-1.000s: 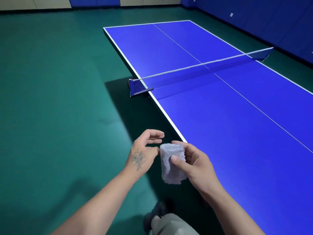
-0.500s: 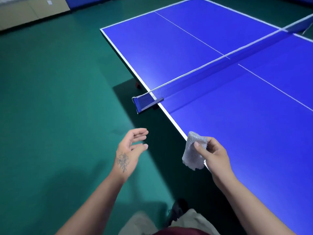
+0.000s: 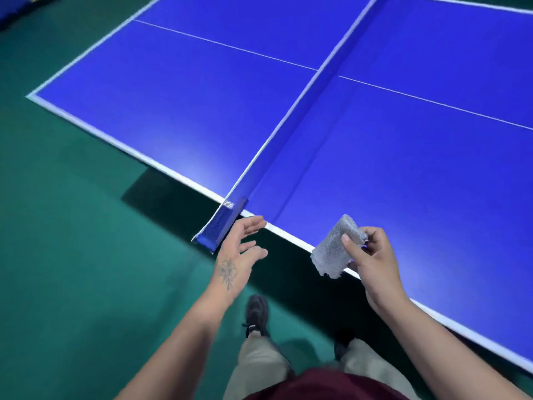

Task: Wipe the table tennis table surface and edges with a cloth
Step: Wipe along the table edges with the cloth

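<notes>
A blue table tennis table (image 3: 389,168) with white lines fills the upper and right part of the head view. My right hand (image 3: 372,261) pinches a folded grey-white cloth (image 3: 336,249) just above the table's near white edge. My left hand (image 3: 239,255) hangs in the air with relaxed, spread fingers, holding nothing, right beside the net's clamp (image 3: 219,226) at the table's side.
The net (image 3: 302,93) runs across the table from the clamp toward the upper right. Green floor (image 3: 86,255) lies to the left and below. My legs and a dark shoe (image 3: 256,313) stand close to the table's edge.
I have stepped closer to the net end of the table's side. My right hand carried the cloth over the table's edge, and my left hand moved up next to the net clamp.
</notes>
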`<state>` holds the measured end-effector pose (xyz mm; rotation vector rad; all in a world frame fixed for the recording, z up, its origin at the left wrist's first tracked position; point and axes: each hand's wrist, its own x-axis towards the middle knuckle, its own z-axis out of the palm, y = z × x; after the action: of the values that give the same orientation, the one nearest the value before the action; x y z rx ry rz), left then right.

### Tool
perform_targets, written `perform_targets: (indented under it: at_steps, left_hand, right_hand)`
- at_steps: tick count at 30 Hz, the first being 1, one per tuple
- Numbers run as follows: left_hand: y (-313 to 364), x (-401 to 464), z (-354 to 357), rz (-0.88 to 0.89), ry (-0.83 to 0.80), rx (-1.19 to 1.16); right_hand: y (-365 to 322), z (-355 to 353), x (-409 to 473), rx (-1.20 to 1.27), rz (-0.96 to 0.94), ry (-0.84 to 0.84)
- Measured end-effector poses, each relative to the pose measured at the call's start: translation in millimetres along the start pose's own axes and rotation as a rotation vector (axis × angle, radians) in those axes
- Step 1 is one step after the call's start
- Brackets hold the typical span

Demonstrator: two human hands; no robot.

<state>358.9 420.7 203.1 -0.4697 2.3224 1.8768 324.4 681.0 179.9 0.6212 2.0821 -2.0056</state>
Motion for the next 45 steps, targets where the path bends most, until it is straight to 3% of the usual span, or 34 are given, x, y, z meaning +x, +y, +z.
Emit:
perform_targets:
  at_steps: [6,14,23,29,38,42,45]
  left_hand:
    - [4,86,-52,-0.017,-0.323,0.107]
    - [24,154,-65,0.035,-0.616,0.257]
    - [1,150,-73,0.150,-0.973,0.546]
    - [-2,125,-106,0.250,-1.182,0.684]
    - [14,155,-134,0.455,-1.301,0.895]
    - [16,185,-114,0.503,-1.328,0.958]
    - [10,215,-86,0.637,-1.383,1.060]
  right_hand:
    - [18,70,-22,0.236,0.135,0.320]
    - [26,141,-62,0.489,0.248,0.630]
    - [82,228,-109,0.537,0.282,0.822]
    - [103,299,-149,0.733,0.321,0.986]
    - [110,381,-138,0.891,0.328,1.056]
    - [105,392,-117,0.924,0.364,1.058]
    - [116,392,-85,0.915,0.426,1.075]
